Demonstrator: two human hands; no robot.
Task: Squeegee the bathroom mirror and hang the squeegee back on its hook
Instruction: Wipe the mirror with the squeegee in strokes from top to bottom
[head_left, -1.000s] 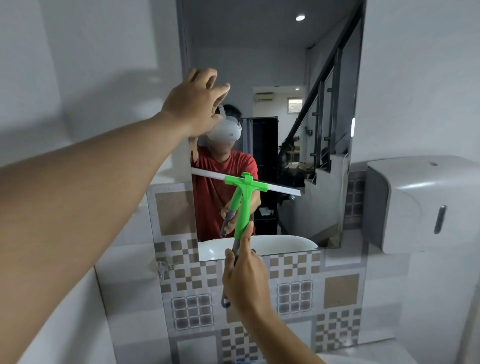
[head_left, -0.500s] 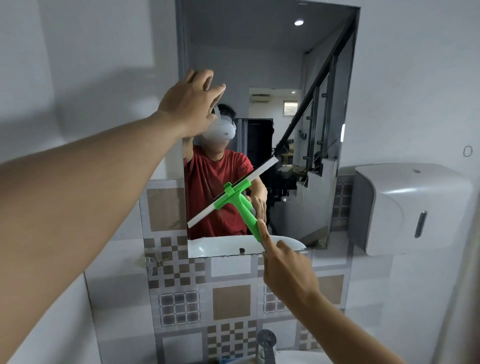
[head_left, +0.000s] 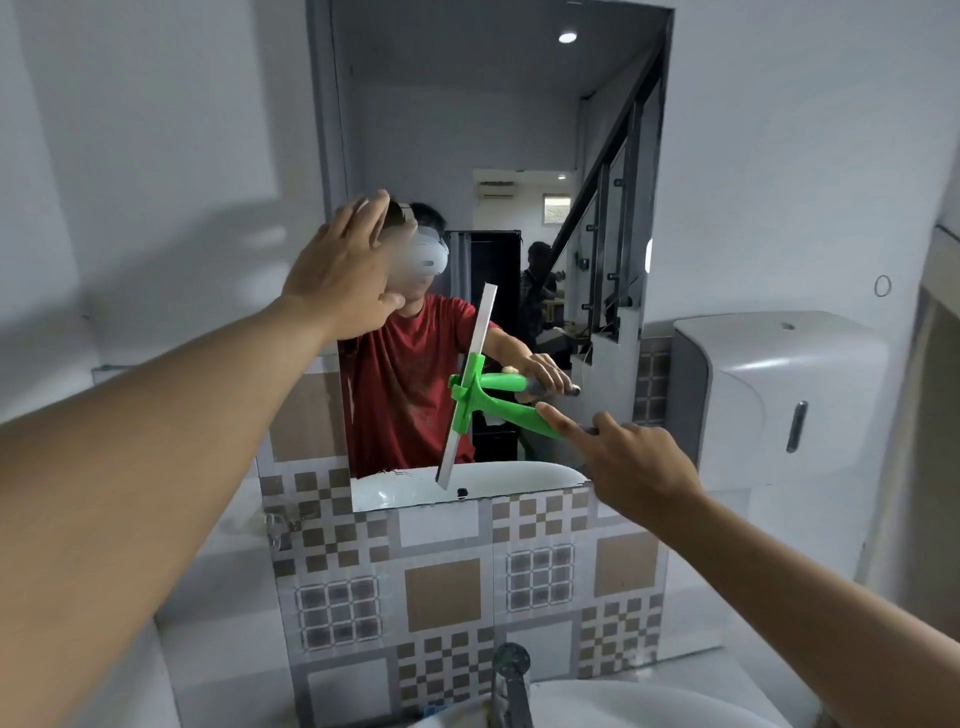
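The right hand's (head_left: 636, 467) grip holds the green plastic squeegee (head_left: 480, 397) handle; the left hand (head_left: 345, 275) is flat and empty. A tilted blade could leave streaks on the tall wall mirror (head_left: 467, 130).

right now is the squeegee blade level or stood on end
Nearly on end. The squeegee blade runs almost vertically down the mirror, top tipped slightly right, with the green handle pointing sideways into the right hand.
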